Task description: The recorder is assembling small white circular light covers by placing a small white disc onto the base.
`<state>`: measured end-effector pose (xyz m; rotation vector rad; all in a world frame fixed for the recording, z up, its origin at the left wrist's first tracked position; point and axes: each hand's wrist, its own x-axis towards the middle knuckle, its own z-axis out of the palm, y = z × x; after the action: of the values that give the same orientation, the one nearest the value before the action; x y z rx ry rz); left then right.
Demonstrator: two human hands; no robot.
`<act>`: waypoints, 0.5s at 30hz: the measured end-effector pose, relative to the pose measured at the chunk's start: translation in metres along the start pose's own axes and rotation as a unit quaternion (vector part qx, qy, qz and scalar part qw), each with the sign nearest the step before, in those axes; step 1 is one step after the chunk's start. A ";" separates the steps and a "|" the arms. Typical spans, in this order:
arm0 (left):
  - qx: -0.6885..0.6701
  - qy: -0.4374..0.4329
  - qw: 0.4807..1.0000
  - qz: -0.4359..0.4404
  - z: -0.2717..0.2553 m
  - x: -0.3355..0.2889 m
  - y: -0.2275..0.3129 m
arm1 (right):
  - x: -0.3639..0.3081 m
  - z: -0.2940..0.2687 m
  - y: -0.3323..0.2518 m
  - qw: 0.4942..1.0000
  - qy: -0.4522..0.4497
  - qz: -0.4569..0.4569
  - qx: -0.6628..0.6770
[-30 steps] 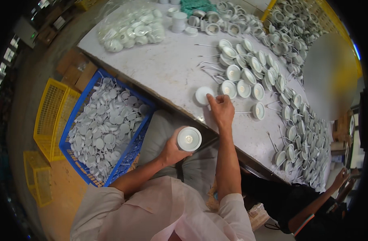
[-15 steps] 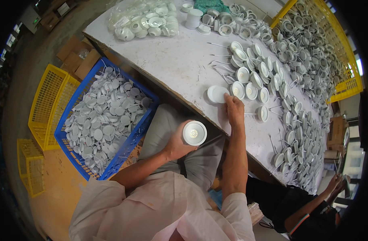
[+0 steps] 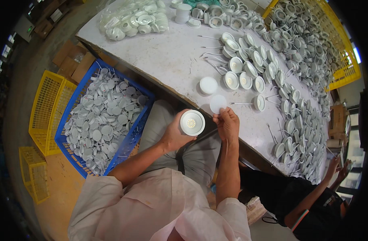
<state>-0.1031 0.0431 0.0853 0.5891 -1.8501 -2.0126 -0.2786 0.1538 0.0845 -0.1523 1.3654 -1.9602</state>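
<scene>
My left hand (image 3: 176,133) is closed round a white round downlight (image 3: 192,123), its open face turned up and showing a dotted LED board inside. Just to the right, my right hand (image 3: 228,123) pinches a thin white diffuser disc (image 3: 217,103) by its near edge, over the table's front edge. A small stack of the same discs (image 3: 208,84) lies on the tabletop beyond it. Further right on the table, a group of open downlights (image 3: 245,80) lies with their wires pointing left. The fingertips beneath the downlight in my left hand are hidden.
A blue basket (image 3: 62,140) full of round lamps stands at left, beside yellow crates (image 3: 44,112). On the white table (image 3: 168,64) are a clear bag of white housings (image 3: 137,20) and heaped lamps (image 3: 300,44) by a yellow basket (image 3: 344,82). Another person (image 3: 308,201) works at lower right.
My right hand has lifted a disc off the stack and brought it left and nearer, toward the downlight. My left hand still holds the downlight in about the same place.
</scene>
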 end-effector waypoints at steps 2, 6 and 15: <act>0.020 0.002 1.000 0.007 0.002 0.002 -0.002 | -0.006 -0.001 0.001 1.000 -0.001 0.001 0.008; 0.014 0.008 1.000 0.000 0.004 0.003 0.005 | -0.019 -0.006 0.004 1.000 0.029 -0.009 0.001; 0.031 0.007 0.999 0.023 0.006 0.008 0.004 | -0.043 -0.003 0.027 0.999 0.003 0.008 -0.042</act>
<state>-0.1128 0.0437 0.0888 0.5709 -1.9063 -1.9234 -0.2357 0.1784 0.0726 -0.1742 1.4484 -1.8920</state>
